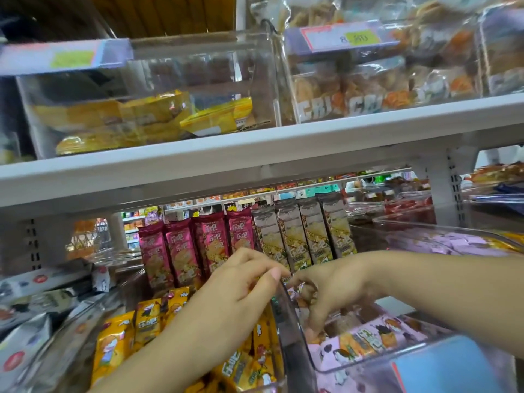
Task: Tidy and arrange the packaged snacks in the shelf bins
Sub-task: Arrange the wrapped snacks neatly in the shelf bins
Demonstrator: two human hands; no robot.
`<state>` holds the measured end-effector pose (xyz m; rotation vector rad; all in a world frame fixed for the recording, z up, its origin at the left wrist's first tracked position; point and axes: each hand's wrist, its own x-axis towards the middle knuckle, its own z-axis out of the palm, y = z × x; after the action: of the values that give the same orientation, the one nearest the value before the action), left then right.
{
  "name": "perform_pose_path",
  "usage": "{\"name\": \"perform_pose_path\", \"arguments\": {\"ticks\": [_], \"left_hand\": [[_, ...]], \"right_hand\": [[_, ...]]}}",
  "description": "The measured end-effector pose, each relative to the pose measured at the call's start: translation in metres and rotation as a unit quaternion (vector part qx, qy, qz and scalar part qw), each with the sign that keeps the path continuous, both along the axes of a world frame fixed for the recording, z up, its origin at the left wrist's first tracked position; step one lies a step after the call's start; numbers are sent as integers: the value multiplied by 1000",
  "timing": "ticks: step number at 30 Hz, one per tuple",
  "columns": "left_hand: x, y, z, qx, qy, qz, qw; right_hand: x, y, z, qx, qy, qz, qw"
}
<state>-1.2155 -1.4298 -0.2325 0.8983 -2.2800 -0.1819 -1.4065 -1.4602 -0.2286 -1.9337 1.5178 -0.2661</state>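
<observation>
On the lower shelf: 1 clear bin point(295, 344) holding pink snack packets point(368, 338); just left of it, yellow snack packets point(116, 347). Behind, 4 magenta packs point(181, 251) and 4 grey packs point(309, 236), upright in a row. Left hand point(243, 282): fingers curled, at the bin's rim; grip cannot be told. Right hand point(331, 290): close beside the left, fingers reaching down onto the pink packets; hold unclear through blur. White shelf board point(255, 143) above.
</observation>
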Motion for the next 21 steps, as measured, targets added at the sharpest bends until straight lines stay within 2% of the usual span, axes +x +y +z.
{"name": "perform_pose_path", "arguments": {"ticks": [2, 7, 15, 21], "left_hand": [[0, 0, -1, 0, 3, 1, 1000], [-2, 1, -1, -1, 3, 2, 1000], [0, 3, -2, -9, -4, 14, 1000], [1, 3, -2, -12, -6, 16, 1000]], "right_hand": [[-5, 5, 4, -29, 24, 3, 999], [-13, 11, -2, -23, -18, 29, 999], [-8, 8, -1, -19, 80, 75, 994], [-12, 2, 0, 5, 93, 87, 992]]}}
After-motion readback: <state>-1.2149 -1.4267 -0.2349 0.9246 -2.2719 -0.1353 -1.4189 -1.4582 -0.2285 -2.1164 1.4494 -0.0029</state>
